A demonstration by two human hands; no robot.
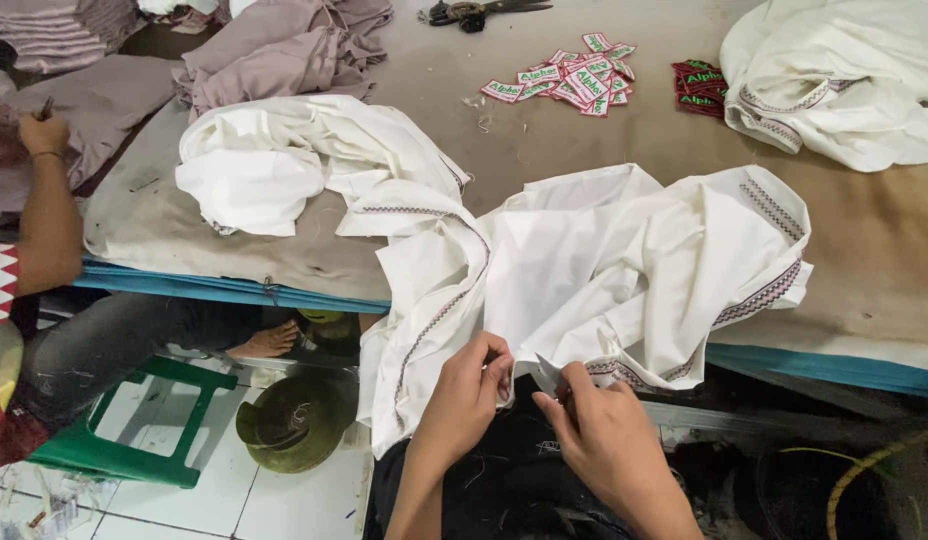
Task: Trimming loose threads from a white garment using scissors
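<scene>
A white garment [604, 270] with dark embroidered trim hangs off the near edge of a brown-covered table [884, 250]. My left hand [469, 395] pinches a lower edge of this garment between thumb and fingers. Just to the right of it, my right hand [604, 435] grips the garment's trimmed hem, fingers closed on the cloth. Both hands are below the table edge, over my dark lap. A second white garment [284, 165] lies crumpled to the left on the table.
Small woven labels [574, 78] lie scattered at the back, a red stack [699, 88] beside them, scissors [474, 12] farther back. Another white garment [844, 75] lies back right, mauve cloth [284, 45] back left. Another person's arm [44, 200] at left; green stool [134, 420] below.
</scene>
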